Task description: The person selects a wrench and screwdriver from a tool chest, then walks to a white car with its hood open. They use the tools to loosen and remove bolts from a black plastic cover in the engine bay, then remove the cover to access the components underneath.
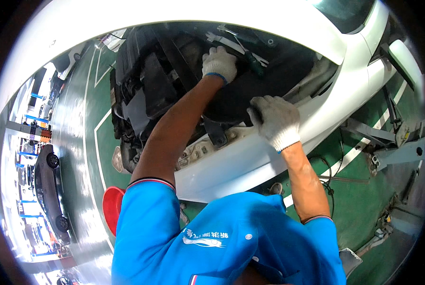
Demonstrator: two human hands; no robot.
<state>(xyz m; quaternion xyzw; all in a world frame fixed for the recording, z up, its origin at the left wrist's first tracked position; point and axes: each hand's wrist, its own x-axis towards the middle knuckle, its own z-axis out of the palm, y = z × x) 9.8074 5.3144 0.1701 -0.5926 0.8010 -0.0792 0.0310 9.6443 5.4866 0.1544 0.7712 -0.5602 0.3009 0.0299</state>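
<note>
Both my hands wear whitish knit gloves, over the engine bay (174, 66) of a white car. My left hand (219, 64) reaches deep into the bay among dark parts. Its fingers bend downward, and whatever is under their tips is hidden. My right hand (276, 121) is closer to me, above the inner edge of the white fender (241, 159). Its fingers are curled in; a dark patch shows at their inner side, and I cannot tell whether they hold anything. Beyond the left hand lie a screwdriver with a dark green handle (254, 64) and a silver tool (224, 42).
The raised white hood (174, 12) arches across the top. A red bowl-shaped container (112, 209) stands by my left side. At the right are a lift arm (371, 133) and a black cable (331, 178) on the green floor. A dark car (51, 190) is parked far left.
</note>
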